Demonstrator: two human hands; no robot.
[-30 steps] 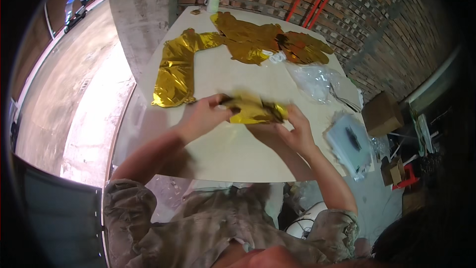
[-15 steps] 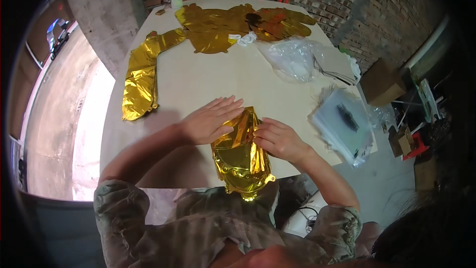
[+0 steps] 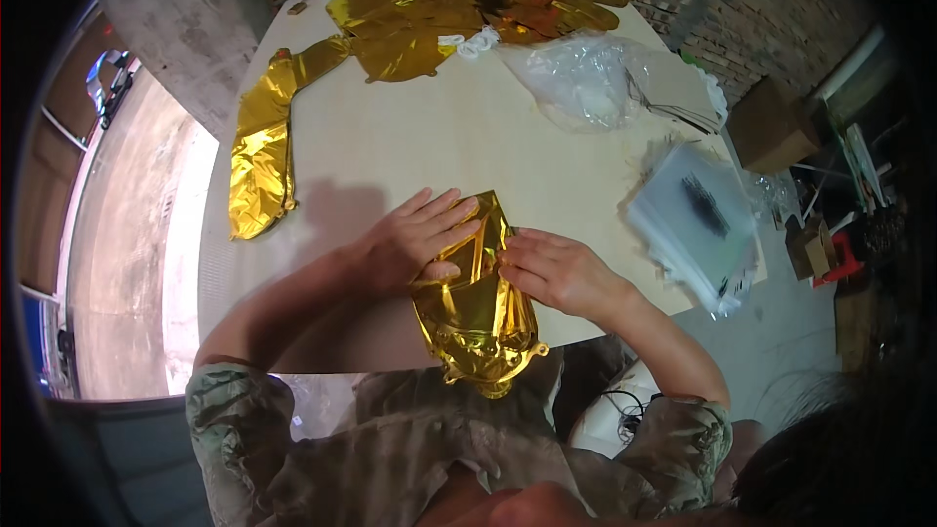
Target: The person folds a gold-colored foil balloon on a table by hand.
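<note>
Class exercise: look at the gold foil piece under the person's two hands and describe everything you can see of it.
The gold foil piece looks like thin, shiny metallic film, creased and crumpled, apparently a deflated balloon. It lies lengthwise at the near edge of the pale table, its upper part flat on the top and its lower, bunched end hanging over the edge toward the person's lap. The left hand lies flat across its top; the right hand presses its right edge with the fingertips.

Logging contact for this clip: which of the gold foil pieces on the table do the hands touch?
The folded gold foil piece at the near table edge, pressed by the left hand and right hand. The long strip and far heap lie untouched.
</note>
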